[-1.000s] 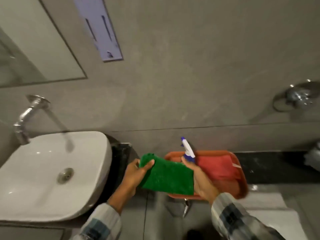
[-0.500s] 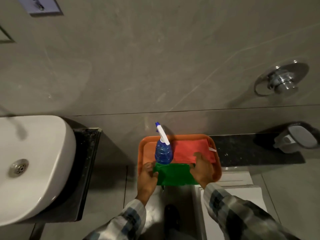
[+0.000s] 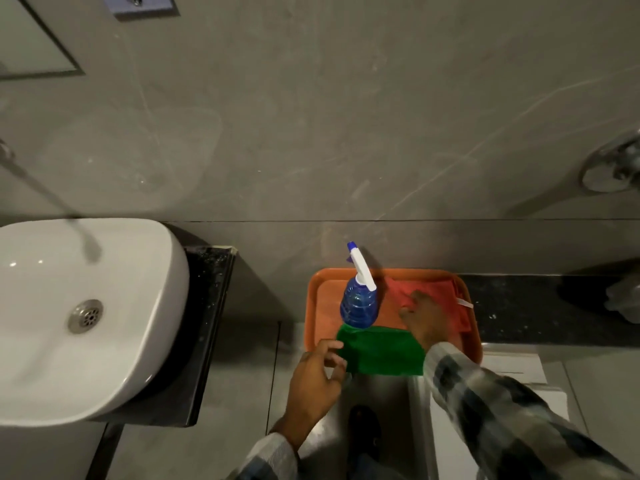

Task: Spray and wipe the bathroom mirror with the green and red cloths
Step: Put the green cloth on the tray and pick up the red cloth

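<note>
On orange tray [image 3: 313, 306]: 1 spray bottle [image 3: 358, 304], 2 cloths | left hand [image 3: 317, 379] grip open, empty | right hand [image 3: 426, 317] grip unclear

Black stone ledge [image 3: 540, 306], speckled, running along the far wall at right. On it: one orange tray [image 3: 320, 306], rectangular with rounded corners, its near edge overhanging the ledge.

Tray contents: blue spray bottle [image 3: 358, 306], upright, white trigger head, left of centre; red cloth [image 3: 446, 296], flat, far right part; green cloth [image 3: 381, 351], folded, lying over the near rim.

Separate black counter [image 3: 207, 306] at left, bearing one white basin [image 3: 86, 317].
</note>
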